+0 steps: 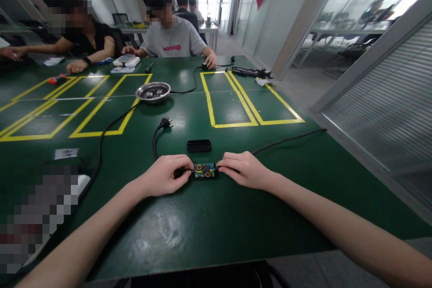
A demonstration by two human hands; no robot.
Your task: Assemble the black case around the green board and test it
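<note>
A small green circuit board (204,170) with two copper-coloured ring coils and coloured wires sits in a black case half on the table in front of me. At its left end my left hand (168,174) pinches the black cable that leads to a power plug (164,123). My right hand (245,170) is closed at the board's right end, on the other black cable (286,140), which runs off to the right. The fingertips partly hide both cable ends. Just beyond the board lies an open black case cover (199,146).
A metal bowl (153,92) with small metal parts stands ahead to the left, with a cable passing by it. Yellow tape (234,124) marks rectangles on the green table (162,234). Black tool-like item (251,72) at the far right edge. Two people sit across the table.
</note>
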